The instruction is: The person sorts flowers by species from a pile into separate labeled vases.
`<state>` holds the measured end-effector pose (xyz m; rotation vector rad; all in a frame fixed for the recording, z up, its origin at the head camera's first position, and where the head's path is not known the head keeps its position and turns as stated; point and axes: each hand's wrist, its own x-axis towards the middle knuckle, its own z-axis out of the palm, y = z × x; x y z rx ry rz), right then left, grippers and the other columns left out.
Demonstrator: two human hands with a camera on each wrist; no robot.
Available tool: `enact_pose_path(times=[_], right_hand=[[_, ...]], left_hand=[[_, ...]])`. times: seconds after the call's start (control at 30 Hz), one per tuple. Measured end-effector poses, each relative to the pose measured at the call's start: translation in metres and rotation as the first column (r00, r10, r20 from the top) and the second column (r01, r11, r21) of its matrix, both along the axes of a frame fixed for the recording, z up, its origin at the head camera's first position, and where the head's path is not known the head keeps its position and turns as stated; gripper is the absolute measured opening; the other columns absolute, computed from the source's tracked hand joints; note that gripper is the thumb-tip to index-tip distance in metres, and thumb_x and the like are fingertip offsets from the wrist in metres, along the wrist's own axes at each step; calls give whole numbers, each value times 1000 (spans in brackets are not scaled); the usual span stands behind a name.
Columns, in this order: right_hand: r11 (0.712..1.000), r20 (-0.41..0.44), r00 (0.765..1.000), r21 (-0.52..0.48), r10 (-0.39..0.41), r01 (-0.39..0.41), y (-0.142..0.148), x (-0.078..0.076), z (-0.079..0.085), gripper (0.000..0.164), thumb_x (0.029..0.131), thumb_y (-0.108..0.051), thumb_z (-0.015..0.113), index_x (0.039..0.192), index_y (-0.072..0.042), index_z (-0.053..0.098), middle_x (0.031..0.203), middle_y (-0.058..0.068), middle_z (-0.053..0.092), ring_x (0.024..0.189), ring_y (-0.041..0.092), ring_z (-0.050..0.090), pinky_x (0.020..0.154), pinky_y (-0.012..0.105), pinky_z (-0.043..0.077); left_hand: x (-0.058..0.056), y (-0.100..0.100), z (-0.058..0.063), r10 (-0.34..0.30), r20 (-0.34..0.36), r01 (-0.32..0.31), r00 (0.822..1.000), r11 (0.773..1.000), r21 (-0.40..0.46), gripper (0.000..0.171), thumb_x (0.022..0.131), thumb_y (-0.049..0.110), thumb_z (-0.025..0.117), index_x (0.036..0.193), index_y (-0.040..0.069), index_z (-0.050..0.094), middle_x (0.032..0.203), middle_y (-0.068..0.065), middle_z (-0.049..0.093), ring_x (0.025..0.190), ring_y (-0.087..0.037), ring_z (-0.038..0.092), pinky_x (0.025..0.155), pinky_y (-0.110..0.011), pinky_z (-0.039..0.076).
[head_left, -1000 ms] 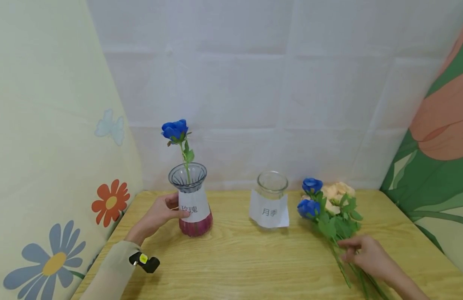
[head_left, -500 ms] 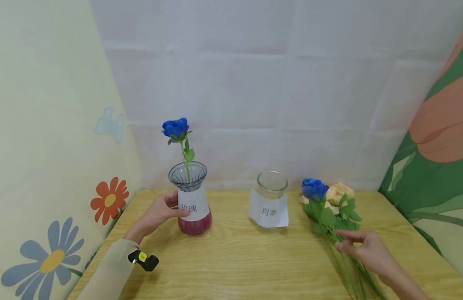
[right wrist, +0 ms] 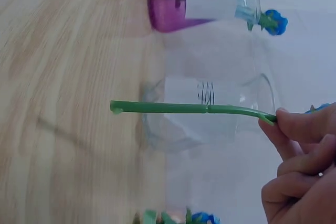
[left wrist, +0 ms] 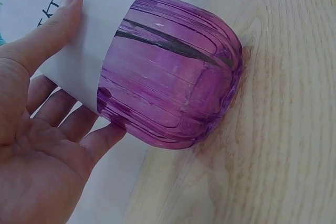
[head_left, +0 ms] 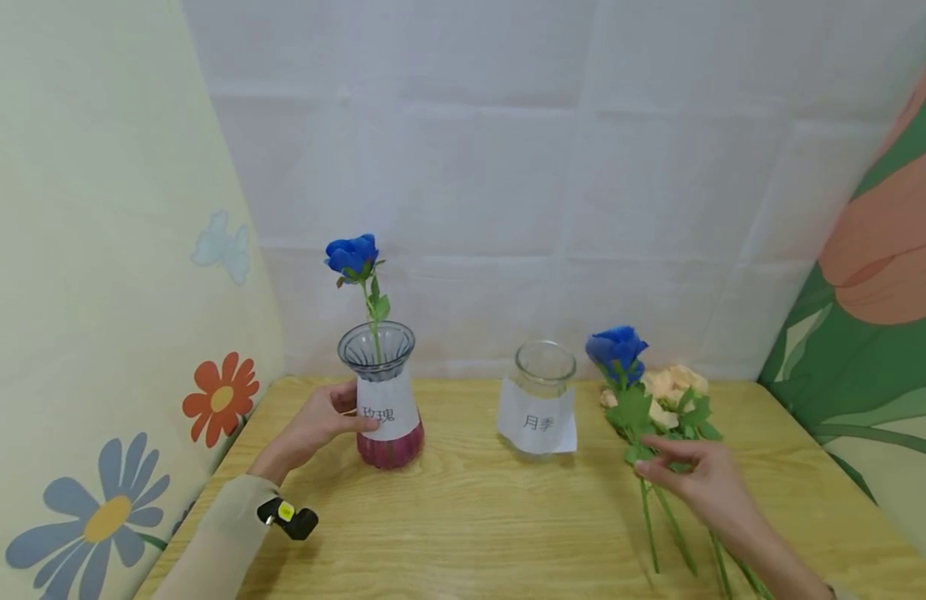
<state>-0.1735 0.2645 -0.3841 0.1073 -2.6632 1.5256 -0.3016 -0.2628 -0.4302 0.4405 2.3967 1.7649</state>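
Note:
My left hand [head_left: 312,429] grips a clear-necked glass vase [head_left: 390,448] by its paper label, thumb across the front. Purple-pink liquid fills the vase's lower part, seen up close in the left wrist view. One blue rose [head_left: 352,256] stands in it, leaning slightly left. My right hand [head_left: 706,483] pinches a second blue rose [head_left: 616,350] by its green stem [right wrist: 163,108] between thumb and forefinger. In the right wrist view the stem's cut end hangs over the table. Another blue flower [right wrist: 205,217] shows at that view's bottom edge.
A clear glass jar [head_left: 545,367] with a white paper label [head_left: 538,425] stands mid-table, right of the vase. Peach flowers [head_left: 676,383] with green leaves and stems lie at the right. A white cloth [head_left: 463,183] hangs behind the table [head_left: 463,525].
My right hand has moved up and left, lifting one blue rose away from the flowers lying at the right. My left hand stays on the vase.

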Motion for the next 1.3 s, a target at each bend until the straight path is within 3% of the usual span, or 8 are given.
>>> enact_pose_path(times=[0.07, 0.3, 0.47, 0.6, 0.83, 1.07, 1.2, 1.3], right_hand=[[1000, -12, 1000, -26, 13, -13, -10, -2, 2, 47, 94, -12, 81, 135, 5, 67, 90, 9, 76, 92, 17, 70, 71, 30, 56], [984, -47, 996, -158, 80, -86, -46, -12, 6, 44, 92, -6, 81, 132, 5, 69, 89, 12, 73, 53, 12, 49, 45, 26, 37], [971, -61, 991, -205, 116, -126, -71, -19, 6, 43, 91, -7, 83, 131, 4, 70, 86, 12, 73, 42, 8, 34, 42, 24, 30], [957, -102, 983, -235, 151, -171, -91, -26, 4, 41, 91, -6, 83, 130, 4, 71, 87, 12, 75, 45, 10, 47, 45, 24, 38], [949, -200, 964, -224, 177, -221, -125, -40, 0, 38, 91, -4, 82, 127, 5, 72, 87, 11, 76, 73, 16, 71, 63, 30, 60], [938, -288, 944, -254, 161, -237, -162, -59, 2, 37, 90, -6, 84, 125, 4, 75, 86, 11, 78, 76, 18, 73, 62, 26, 58], [929, -334, 932, -282, 141, -242, -183, -69, 12, 34, 91, -5, 83, 124, 1, 76, 87, 10, 78, 77, 23, 75, 58, 25, 56], [921, -379, 916, -297, 128, -251, -197, -74, 25, 33, 91, -6, 83, 123, 0, 77, 87, 10, 78, 68, 18, 71, 53, 23, 48]], left_hand=[[0, 0, 0, 2, 1, -2, 1000, 1000, 3, 76, 87, 16, 88, 152, -1, 52, 145, -19, 61, 134, -41, 56, 110, -57, 46], [1, -1, -3, 5, 5, -5, 1000, 1000, 0, 75, 88, 17, 88, 152, 0, 53, 146, -19, 61, 134, -41, 56, 111, -58, 45], [1, -1, -4, 4, 7, -4, 1000, 1000, -2, 76, 88, 17, 87, 153, 1, 52, 148, -19, 60, 136, -42, 54, 111, -58, 44], [1, -2, -4, 11, 6, -11, 1000, 1000, -11, 76, 89, 19, 87, 154, 2, 51, 148, -19, 59, 137, -42, 54, 112, -59, 43], [-1, -2, -3, 2, 8, -2, 1000, 1000, 6, 76, 88, 17, 88, 152, 0, 52, 146, -19, 60, 134, -41, 56, 110, -56, 46], [-2, -1, 0, -6, 3, 6, 1000, 1000, 17, 77, 87, 15, 88, 152, -2, 51, 145, -20, 61, 132, -38, 58, 107, -49, 50], [0, 0, 2, -10, 5, 10, 1000, 1000, 21, 76, 88, 13, 87, 153, -4, 49, 145, -21, 61, 132, -39, 58, 109, -50, 48], [1, 0, 2, -8, 10, 8, 1000, 1000, 24, 76, 88, 14, 87, 153, -3, 50, 146, -21, 60, 133, -39, 57, 110, -51, 48]])
